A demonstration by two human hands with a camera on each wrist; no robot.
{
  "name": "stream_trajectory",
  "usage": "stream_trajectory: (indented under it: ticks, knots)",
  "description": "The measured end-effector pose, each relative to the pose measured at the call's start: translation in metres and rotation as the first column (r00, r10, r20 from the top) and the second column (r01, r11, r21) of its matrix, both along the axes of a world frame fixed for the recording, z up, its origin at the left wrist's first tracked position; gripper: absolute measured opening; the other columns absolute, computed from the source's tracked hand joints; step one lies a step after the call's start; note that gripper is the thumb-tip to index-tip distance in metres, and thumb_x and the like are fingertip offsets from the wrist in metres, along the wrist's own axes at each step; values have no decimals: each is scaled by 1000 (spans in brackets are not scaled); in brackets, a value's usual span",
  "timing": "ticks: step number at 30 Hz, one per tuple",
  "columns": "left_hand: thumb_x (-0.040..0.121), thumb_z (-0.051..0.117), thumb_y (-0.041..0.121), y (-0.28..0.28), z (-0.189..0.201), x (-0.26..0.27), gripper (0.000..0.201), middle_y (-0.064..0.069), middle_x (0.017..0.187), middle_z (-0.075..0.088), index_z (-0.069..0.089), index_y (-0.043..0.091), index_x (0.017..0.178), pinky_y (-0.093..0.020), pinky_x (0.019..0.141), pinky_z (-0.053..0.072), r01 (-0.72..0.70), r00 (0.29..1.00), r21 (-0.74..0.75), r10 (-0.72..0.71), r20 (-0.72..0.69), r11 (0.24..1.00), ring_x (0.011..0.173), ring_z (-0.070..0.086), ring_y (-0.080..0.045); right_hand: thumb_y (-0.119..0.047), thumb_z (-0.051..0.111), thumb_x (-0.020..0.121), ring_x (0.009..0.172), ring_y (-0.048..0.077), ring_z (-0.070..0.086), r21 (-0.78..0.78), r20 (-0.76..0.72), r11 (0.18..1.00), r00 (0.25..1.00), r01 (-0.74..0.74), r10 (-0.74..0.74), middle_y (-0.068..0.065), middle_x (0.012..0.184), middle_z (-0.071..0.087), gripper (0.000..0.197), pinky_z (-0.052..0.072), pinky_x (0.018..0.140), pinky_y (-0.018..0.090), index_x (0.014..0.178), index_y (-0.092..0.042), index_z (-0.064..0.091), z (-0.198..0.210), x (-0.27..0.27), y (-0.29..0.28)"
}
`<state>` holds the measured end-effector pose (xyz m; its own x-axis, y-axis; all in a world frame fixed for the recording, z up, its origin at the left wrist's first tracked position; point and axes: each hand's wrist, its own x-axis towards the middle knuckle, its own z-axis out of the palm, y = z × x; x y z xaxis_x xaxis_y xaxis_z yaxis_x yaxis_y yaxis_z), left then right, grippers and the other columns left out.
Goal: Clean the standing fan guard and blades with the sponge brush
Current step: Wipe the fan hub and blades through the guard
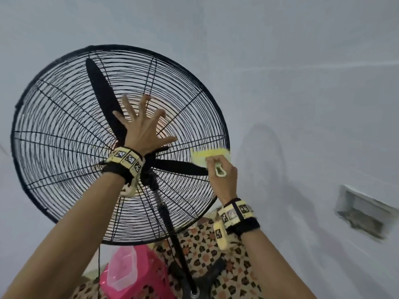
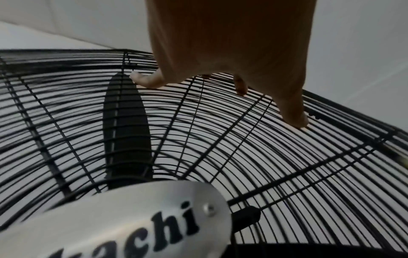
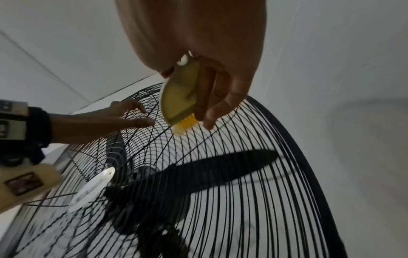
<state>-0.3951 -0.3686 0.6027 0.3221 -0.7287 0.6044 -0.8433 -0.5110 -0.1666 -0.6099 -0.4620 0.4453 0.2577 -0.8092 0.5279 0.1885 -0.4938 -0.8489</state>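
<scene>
A big black standing fan fills the head view, its round wire guard (image 1: 64,117) tilted toward me, black blades (image 1: 101,91) behind the wires. My left hand (image 1: 142,126) lies spread on the guard just above the hub, fingertips (image 2: 297,120) touching the wires. The silver hub badge (image 2: 123,221) sits below that wrist. My right hand (image 1: 222,178) grips the pale yellow brush (image 1: 210,157) by its handle. Its yellow bristles (image 3: 184,128) press on the guard (image 3: 253,174) at the right side, over a blade (image 3: 212,171).
Grey walls stand close behind and to the right of the fan. A pink plastic basket (image 1: 131,270) sits on the patterned tiled floor (image 1: 233,266) by the fan's black pole (image 1: 174,238). A rectangular recess (image 1: 362,210) opens in the right wall.
</scene>
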Motion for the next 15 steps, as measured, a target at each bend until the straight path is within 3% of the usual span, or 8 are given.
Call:
stream_trajectory:
  ticks: [3,4,8,10,15]
  knots:
    - [59,80,79,-3,-1,4,81,-1,162,5,51,35,120,-93,100,-3,10,1000,-16,-10,2,1000,147,-15,-65,-32,60,99,60,7,63,145,-225,989,973,-23,56,2,84,74,22,44,50,15,92,-17,75,-40,-6,16]
    - [59,80,79,-3,-1,3,81,-2,162,6,51,35,120,-92,101,-4,18,1000,-19,-18,-1,1000,148,-15,-65,-32,60,100,58,8,62,160,-219,986,973,-37,72,3,85,74,22,45,49,17,94,-18,76,-44,-8,19]
    - [58,79,81,-1,-2,7,82,-7,164,12,52,35,120,-91,102,-7,33,999,-29,-33,-10,999,148,-17,-63,-30,59,103,52,6,62,-30,25,999,999,44,-44,-10,72,69,18,47,46,20,101,-15,69,9,-8,6]
    - [57,80,81,4,-1,9,83,-10,166,14,53,35,120,-90,103,-8,33,999,-45,-34,-21,998,149,-17,-62,-30,58,104,50,6,61,-23,70,997,995,70,-68,-9,69,68,18,45,42,20,103,-14,67,20,-8,-1]
    - [57,78,80,9,-1,7,81,-12,162,21,57,31,119,-91,101,-6,77,997,-76,-78,-18,994,149,-14,-63,-23,60,103,42,0,53,154,-201,987,976,-46,77,0,74,72,17,39,42,17,104,-10,71,-54,-29,29]
